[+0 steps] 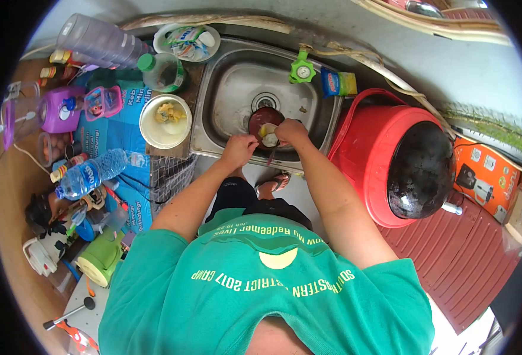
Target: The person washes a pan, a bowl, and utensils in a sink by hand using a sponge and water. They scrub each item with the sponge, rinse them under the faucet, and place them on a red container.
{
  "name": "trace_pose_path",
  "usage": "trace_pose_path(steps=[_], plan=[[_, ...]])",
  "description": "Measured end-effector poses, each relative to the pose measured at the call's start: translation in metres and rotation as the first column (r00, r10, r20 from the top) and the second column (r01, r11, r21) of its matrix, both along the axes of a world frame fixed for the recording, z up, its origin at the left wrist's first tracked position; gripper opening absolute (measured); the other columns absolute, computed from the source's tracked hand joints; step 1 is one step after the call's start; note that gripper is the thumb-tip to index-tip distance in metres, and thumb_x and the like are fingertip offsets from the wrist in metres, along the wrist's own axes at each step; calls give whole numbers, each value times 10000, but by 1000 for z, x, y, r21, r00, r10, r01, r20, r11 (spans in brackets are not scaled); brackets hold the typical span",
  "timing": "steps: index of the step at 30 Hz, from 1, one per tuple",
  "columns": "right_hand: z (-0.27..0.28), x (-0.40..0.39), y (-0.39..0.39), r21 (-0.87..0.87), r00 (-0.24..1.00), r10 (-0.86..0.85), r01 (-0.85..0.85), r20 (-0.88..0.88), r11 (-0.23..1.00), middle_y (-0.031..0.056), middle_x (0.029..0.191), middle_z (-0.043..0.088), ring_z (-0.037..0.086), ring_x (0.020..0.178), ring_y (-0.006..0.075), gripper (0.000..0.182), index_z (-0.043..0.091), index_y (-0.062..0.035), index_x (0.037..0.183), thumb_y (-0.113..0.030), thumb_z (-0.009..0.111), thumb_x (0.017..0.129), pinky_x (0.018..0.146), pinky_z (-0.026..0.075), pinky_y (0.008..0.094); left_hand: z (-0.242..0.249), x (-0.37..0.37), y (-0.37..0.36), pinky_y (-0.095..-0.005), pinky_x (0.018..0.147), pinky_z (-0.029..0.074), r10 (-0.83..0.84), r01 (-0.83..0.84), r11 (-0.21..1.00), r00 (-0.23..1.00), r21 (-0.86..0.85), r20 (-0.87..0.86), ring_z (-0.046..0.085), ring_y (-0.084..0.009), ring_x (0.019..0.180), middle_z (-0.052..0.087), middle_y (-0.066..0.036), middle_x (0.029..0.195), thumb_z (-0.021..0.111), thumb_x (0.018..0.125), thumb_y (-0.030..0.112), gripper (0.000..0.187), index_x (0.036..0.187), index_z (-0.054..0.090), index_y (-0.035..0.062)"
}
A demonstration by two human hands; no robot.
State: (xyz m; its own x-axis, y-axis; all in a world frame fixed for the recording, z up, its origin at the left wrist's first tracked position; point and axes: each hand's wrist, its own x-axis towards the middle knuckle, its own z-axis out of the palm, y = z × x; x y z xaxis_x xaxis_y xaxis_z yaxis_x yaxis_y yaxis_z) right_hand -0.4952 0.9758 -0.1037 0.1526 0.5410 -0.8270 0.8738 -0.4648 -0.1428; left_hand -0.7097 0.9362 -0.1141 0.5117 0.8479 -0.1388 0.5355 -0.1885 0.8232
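Note:
In the head view, a dark red bowl [257, 121] sits in the steel sink [228, 89], close to its front edge. A yellow-and-white sponge-like piece [268, 136] overlaps the bowl's near side. My right hand [291, 131] is closed at the right side of this piece, its fingers partly hidden. At the bowl's lower left, my left hand [240, 148] is closed with its fingertips pinched together; I cannot make out what they hold. A thin dark strip shows below the sponge-like piece, between the hands.
Left of the sink stands a white tub [148, 127] with yellowish scraps, beside a green-capped jar [166, 74]. A green tap [302, 71] and a blue-and-yellow packet [339, 83] are at the back. A large red bucket [361, 154] with a black lid stands right.

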Motion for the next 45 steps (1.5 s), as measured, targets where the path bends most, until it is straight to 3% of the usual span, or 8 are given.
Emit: trace_pose_path(steps=[2,3,9,11,14,39,41,45], plan=[[6,-12,-7,165,995,-13,-3,99,986,135,736,718,722,807,283,217,739,-40,762,-178,598,674,754,555,389,-2,-1,-1,-458,715,504,19,-19,1000,1000,-16,22,640,-390,788,675,-183,844,659,846,178,170,907,692,22],[4,-14,-8,162,995,-2,-15,102,987,135,736,718,722,807,283,217,739,-40,762,-178,598,674,754,555,389,-2,-1,-1,-460,714,503,19,-18,999,1000,-35,17,640,-389,787,672,-185,838,658,848,182,172,905,691,23],[21,-24,-9,125,989,87,-102,121,987,207,945,714,695,939,350,330,745,-34,901,-217,597,670,812,544,414,-5,-6,-8,-462,692,493,25,-25,1000,999,-18,-23,632,-393,770,658,-189,803,650,853,191,172,873,678,23],[28,-26,-9,135,985,105,-124,139,983,198,1066,698,664,1038,364,358,729,-36,1011,-230,580,749,881,521,443,-6,-5,-11,-462,679,488,37,-37,999,999,-23,-7,628,-395,758,654,-189,793,649,853,192,173,856,671,20],[29,-26,-13,193,978,145,-173,148,966,203,1070,695,666,1031,362,351,728,-36,1013,-216,561,762,876,522,444,3,-3,-11,-485,706,495,20,-20,997,1000,-76,-5,624,-414,782,659,-199,816,653,835,184,152,845,658,33],[23,-56,-28,311,976,177,-208,124,928,216,930,704,684,929,373,251,747,-24,865,-232,648,766,822,544,438,4,0,-25,-444,583,463,122,-120,992,988,-34,89,603,-373,630,605,-174,681,676,828,148,139,799,635,19],[27,-58,-30,387,983,159,-182,90,904,266,911,687,675,912,406,296,729,18,817,-252,620,765,841,536,456,8,0,-25,-438,585,465,141,-137,989,986,-54,93,603,-368,622,603,-173,676,678,827,145,134,804,639,18],[25,-58,-29,377,983,163,-185,90,907,267,915,687,674,915,408,291,728,21,810,-249,629,768,845,535,456,13,0,-24,-429,582,470,181,-178,983,974,-39,134,610,-356,614,610,-173,669,682,827,138,127,820,653,14]])
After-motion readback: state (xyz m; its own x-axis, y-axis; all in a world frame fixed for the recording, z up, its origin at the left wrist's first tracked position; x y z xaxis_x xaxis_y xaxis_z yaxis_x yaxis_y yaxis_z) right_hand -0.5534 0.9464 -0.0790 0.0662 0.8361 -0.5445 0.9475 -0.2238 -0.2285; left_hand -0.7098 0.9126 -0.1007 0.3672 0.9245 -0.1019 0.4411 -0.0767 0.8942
